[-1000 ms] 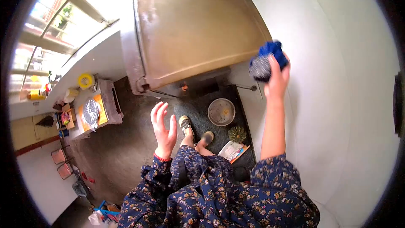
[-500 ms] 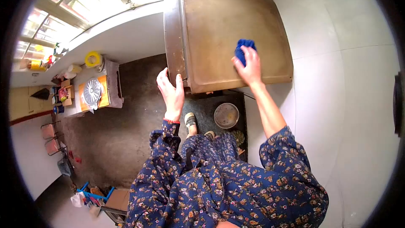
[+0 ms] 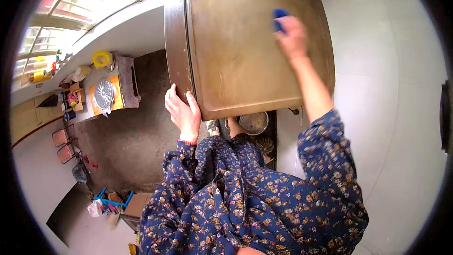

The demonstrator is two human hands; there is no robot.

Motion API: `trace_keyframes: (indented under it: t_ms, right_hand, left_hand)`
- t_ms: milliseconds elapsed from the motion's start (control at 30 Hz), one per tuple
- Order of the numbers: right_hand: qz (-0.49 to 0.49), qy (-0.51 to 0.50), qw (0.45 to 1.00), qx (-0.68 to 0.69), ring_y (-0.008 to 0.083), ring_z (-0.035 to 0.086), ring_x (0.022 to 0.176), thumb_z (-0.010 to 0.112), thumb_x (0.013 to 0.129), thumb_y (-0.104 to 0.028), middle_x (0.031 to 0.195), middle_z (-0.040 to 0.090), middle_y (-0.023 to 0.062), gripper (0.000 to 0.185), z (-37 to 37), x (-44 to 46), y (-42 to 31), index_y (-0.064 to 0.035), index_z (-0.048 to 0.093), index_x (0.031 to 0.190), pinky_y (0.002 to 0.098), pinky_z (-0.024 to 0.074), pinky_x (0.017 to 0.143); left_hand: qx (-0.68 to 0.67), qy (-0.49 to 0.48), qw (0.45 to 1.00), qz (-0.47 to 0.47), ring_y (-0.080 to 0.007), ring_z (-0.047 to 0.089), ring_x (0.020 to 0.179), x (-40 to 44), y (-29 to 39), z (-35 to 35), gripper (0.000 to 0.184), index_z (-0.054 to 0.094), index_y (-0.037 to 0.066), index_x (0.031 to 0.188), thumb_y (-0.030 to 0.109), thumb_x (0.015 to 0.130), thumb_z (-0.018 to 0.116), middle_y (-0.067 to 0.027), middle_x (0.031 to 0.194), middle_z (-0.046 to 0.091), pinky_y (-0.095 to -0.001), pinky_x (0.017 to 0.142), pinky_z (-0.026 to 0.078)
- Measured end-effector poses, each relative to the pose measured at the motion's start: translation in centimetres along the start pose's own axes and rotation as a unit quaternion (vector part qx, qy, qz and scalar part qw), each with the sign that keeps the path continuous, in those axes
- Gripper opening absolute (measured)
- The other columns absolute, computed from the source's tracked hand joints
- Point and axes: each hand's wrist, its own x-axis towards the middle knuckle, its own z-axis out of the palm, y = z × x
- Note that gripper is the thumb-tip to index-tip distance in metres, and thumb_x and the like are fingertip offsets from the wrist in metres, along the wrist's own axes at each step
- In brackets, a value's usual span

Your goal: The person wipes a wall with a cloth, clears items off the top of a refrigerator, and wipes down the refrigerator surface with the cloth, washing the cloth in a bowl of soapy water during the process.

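Under my right hand [image 3: 292, 38] is a bunched blue cloth [image 3: 280, 15], pressed on the brown top [image 3: 250, 56] of a tall, boxy appliance that looks like a refrigerator. The hand is smeared by motion, but its fingers close over the cloth. My left hand [image 3: 184, 115] touches the near end of the appliance's dark door-like side panel [image 3: 178, 42], thumb and fingers apart. It holds no loose thing. A dull, hazy film and scratches show on the brown surface.
A white wall [image 3: 363, 89] stands close on the right. Below the appliance, a round basin [image 3: 255, 123] sits on the floor near my feet. To the left are a table with a fan-like grille [image 3: 104, 93], folding chairs [image 3: 61, 138] and a blue-framed rack [image 3: 111, 198].
My right hand has slid the blue cloth farther away and slightly right across the top. The view has shifted, so the appliance appears nearer. My left hand stays at the panel's near end.
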Motion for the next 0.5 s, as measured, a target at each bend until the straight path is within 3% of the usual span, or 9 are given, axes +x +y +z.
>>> trace_keyframes:
  t_ms: [67, 100, 200, 300, 400, 467, 500]
  right_hand:
    - [0.147, 0.044, 0.977, -0.148, 0.0309, 0.056, 0.101, 0.066, 0.074, -0.022, 0.106, 0.061, 0.013, 0.034, -0.3, 0.4, 7.8, -0.0078, 0.063, 0.105, 0.0414, 0.0455, 0.089]
    - [0.205, 0.074, 0.964, -0.154, 0.0316, 0.057, 0.099, 0.065, 0.075, -0.023, 0.105, 0.061, 0.0134, 0.032, 0.4, 0.7, 8.8, -0.0075, 0.063, 0.104, 0.0421, 0.0451, 0.087]
    - [0.128, 0.061, 0.985, -0.098, 0.0309, 0.058, 0.1, 0.065, 0.077, -0.017, 0.106, 0.062, 0.0136, 0.032, 2.6, 2.2, 3.6, -0.0064, 0.062, 0.107, 0.0416, 0.0451, 0.09]
    - [-0.01, -0.032, 0.994, 0.104, 0.0293, 0.058, 0.101, 0.069, 0.067, -0.014, 0.104, 0.064, 0.0088, 0.032, 2.9, -0.9, -7.2, -0.0096, 0.065, 0.099, 0.0395, 0.043, 0.093]
    - [-0.161, -0.107, 0.955, 0.225, 0.0265, 0.059, 0.102, 0.068, 0.066, -0.013, 0.102, 0.063, 0.0056, 0.03, 1.3, -7.5, -15.6, -0.0144, 0.065, 0.095, 0.0411, 0.0487, 0.086]
    - [-0.277, -0.142, 0.918, 0.247, 0.0262, 0.06, 0.101, 0.066, 0.07, -0.016, 0.106, 0.062, 0.0039, 0.027, 0.4, -8.8, -15.7, -0.0159, 0.064, 0.097, 0.0398, 0.0507, 0.085]
    - [-0.29, -0.121, 0.912, 0.263, 0.0256, 0.06, 0.099, 0.064, 0.074, -0.018, 0.108, 0.061, 0.0031, 0.023, 1.8, -8.3, -14.5, -0.0181, 0.064, 0.097, 0.0376, 0.0516, 0.084]
  left_hand:
    - [0.014, -0.001, 1.0, -0.008, -0.0371, 0.041, 0.118, 0.1, 0.0, 0.3, 0.048, 0.04, 0.0, 0.129, 0.02, 0.089, 0.055, -0.0204, 0.125, 0.044, -0.0446, 0.099, 0.036]
    - [0.021, 0.0, 1.0, -0.013, -0.0369, 0.041, 0.118, 0.0, 0.0, 0.8, 0.048, 0.04, 0.001, 0.129, 0.02, 0.088, 0.056, -0.0195, 0.125, 0.044, -0.0447, 0.098, 0.037]
    - [0.039, 0.001, 0.999, -0.02, -0.0364, 0.042, 0.118, 0.0, 0.2, 1.3, 0.048, 0.041, 0.003, 0.129, 0.022, 0.088, 0.056, -0.0182, 0.126, 0.044, -0.0447, 0.097, 0.038]
    - [0.031, 0.004, 0.999, -0.013, -0.0359, 0.042, 0.118, 0.0, -0.1, 0.9, 0.047, 0.041, 0.003, 0.129, 0.021, 0.088, 0.056, -0.0183, 0.125, 0.044, -0.0446, 0.097, 0.038]
    - [0.043, 0.001, 0.999, -0.015, -0.036, 0.043, 0.117, 0.2, -0.7, 0.9, 0.047, 0.041, 0.003, 0.129, 0.021, 0.088, 0.056, -0.0182, 0.125, 0.045, -0.0445, 0.097, 0.038]
    - [0.023, -0.003, 1.0, -0.019, -0.0359, 0.043, 0.117, 0.2, -1.2, 0.9, 0.047, 0.041, 0.003, 0.129, 0.021, 0.087, 0.057, -0.0184, 0.124, 0.045, -0.0436, 0.098, 0.038]
    - [0.018, -0.001, 1.0, -0.021, -0.0357, 0.043, 0.117, 0.1, -1.3, 1.1, 0.048, 0.041, 0.003, 0.129, 0.021, 0.087, 0.057, -0.0184, 0.124, 0.045, -0.0434, 0.098, 0.038]
